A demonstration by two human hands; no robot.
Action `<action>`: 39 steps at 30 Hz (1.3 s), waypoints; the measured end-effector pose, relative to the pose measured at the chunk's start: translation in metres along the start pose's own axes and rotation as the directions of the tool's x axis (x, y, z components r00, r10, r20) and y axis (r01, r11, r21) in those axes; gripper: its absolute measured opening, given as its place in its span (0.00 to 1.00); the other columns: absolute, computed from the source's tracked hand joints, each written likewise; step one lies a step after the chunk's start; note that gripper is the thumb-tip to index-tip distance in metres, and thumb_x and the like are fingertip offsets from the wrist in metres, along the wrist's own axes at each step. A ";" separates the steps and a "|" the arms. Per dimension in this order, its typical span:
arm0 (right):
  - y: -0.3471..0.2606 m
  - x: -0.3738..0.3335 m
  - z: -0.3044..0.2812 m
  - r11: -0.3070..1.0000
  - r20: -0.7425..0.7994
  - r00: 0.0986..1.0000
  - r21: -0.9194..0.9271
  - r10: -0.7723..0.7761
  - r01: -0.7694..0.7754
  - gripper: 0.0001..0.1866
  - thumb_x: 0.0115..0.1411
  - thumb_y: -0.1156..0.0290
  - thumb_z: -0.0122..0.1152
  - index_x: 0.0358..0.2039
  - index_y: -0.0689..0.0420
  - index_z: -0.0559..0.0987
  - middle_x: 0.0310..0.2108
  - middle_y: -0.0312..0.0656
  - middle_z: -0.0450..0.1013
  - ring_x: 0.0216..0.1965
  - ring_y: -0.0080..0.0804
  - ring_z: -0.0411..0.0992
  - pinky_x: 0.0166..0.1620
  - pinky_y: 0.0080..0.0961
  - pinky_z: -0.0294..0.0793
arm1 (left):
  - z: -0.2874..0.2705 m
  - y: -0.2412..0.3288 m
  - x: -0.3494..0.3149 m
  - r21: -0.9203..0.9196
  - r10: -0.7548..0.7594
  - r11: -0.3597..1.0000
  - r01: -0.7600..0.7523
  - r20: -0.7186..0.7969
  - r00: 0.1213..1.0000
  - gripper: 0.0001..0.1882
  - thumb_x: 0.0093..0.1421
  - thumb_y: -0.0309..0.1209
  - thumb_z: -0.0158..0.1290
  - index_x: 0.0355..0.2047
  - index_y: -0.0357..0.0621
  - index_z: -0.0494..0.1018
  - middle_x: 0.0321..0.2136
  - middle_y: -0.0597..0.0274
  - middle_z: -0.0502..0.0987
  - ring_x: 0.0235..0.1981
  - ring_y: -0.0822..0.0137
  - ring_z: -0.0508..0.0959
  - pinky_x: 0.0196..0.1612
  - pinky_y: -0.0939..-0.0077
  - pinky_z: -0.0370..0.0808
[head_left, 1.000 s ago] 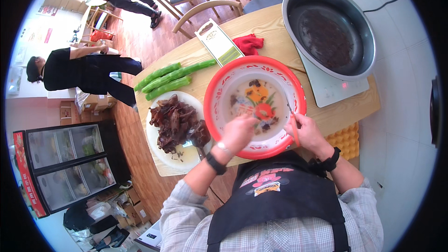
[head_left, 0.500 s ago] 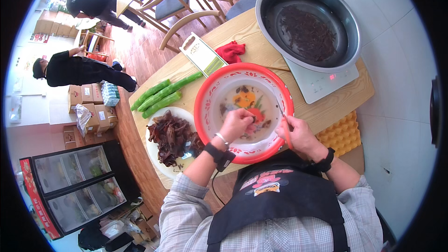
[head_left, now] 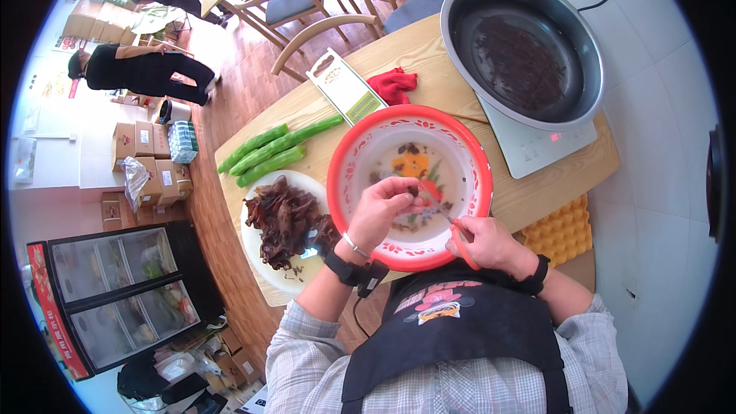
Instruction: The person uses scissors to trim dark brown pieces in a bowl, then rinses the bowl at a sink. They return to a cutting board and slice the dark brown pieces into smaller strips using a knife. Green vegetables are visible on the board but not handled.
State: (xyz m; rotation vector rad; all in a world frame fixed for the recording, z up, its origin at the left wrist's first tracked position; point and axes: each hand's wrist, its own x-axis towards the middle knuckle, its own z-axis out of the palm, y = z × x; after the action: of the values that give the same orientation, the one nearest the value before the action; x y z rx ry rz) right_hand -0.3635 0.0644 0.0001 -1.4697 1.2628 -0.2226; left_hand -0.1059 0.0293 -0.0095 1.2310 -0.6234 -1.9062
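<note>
Left hand (head_left: 383, 211) curled over the red basin (head_left: 345, 161), fingertips pinching a small dark piece above its middle. Right hand (head_left: 491, 245) at the basin's near rim, closed around orange-handled scissors (head_left: 448, 222), blades pointing toward the pinched piece, just beside it.

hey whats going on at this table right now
A person in a dark apron holds orange-handled scissors in the right hand and pinches a small dark piece with the left hand, both over a red-rimmed basin. To the left sits a white plate piled with dark fungus, with green cucumbers beyond it. A large metal pot stands on an induction cooker, and a slicer and red cloth lie near the far edge.
</note>
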 end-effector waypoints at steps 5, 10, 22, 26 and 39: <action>-0.009 -0.001 0.001 0.979 -0.062 0.995 -0.193 -0.077 0.064 0.16 0.59 0.57 0.67 0.36 0.57 0.83 0.25 0.49 0.78 0.31 0.52 0.79 0.36 0.43 0.77 | 0.001 -0.001 -0.006 0.093 0.052 0.995 -0.045 -0.069 0.996 0.14 0.67 0.20 0.58 0.51 0.34 0.72 0.40 0.58 0.81 0.39 0.66 0.85 0.46 0.70 0.85; -0.016 0.001 -0.001 0.955 -0.058 0.992 -0.281 -0.111 0.090 0.16 0.64 0.56 0.63 0.33 0.57 0.81 0.26 0.48 0.80 0.31 0.52 0.80 0.37 0.47 0.79 | 0.004 -0.011 -0.010 0.364 0.290 0.903 -0.227 -0.126 0.949 0.11 0.64 0.18 0.59 0.43 0.36 0.70 0.37 0.61 0.80 0.37 0.71 0.84 0.45 0.74 0.84; 0.002 -0.001 -0.001 0.957 0.027 0.996 -0.273 -0.090 0.094 0.18 0.61 0.53 0.66 0.31 0.56 0.83 0.24 0.50 0.79 0.30 0.55 0.79 0.35 0.46 0.78 | -0.007 -0.014 -0.012 0.780 0.371 0.604 -0.163 -0.095 0.924 0.13 0.59 0.19 0.62 0.43 0.35 0.72 0.35 0.55 0.82 0.38 0.65 0.85 0.44 0.73 0.83; -0.005 -0.009 -0.006 0.973 0.036 0.999 -0.232 -0.015 0.023 0.19 0.63 0.50 0.63 0.31 0.55 0.83 0.24 0.50 0.78 0.30 0.53 0.79 0.36 0.47 0.76 | -0.042 -0.004 0.010 0.982 0.347 0.185 0.043 -0.106 0.932 0.19 0.58 0.24 0.60 0.50 0.34 0.74 0.43 0.41 0.79 0.46 0.45 0.82 0.51 0.59 0.80; 0.020 -0.023 -0.004 0.966 0.047 0.993 0.230 0.110 -0.118 0.20 0.62 0.52 0.69 0.40 0.58 0.83 0.27 0.43 0.80 0.27 0.35 0.79 0.34 0.31 0.77 | 0.002 0.000 0.070 0.956 0.173 0.225 -0.190 0.153 0.973 0.22 0.58 0.25 0.55 0.55 0.42 0.77 0.44 0.41 0.79 0.46 0.43 0.81 0.51 0.55 0.78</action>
State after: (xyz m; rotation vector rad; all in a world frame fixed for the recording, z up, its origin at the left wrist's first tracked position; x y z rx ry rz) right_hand -0.3865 0.0840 -0.0034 -1.1921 1.2452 -0.2586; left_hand -0.1244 -0.0273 -0.0464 1.7228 -2.1038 -1.1727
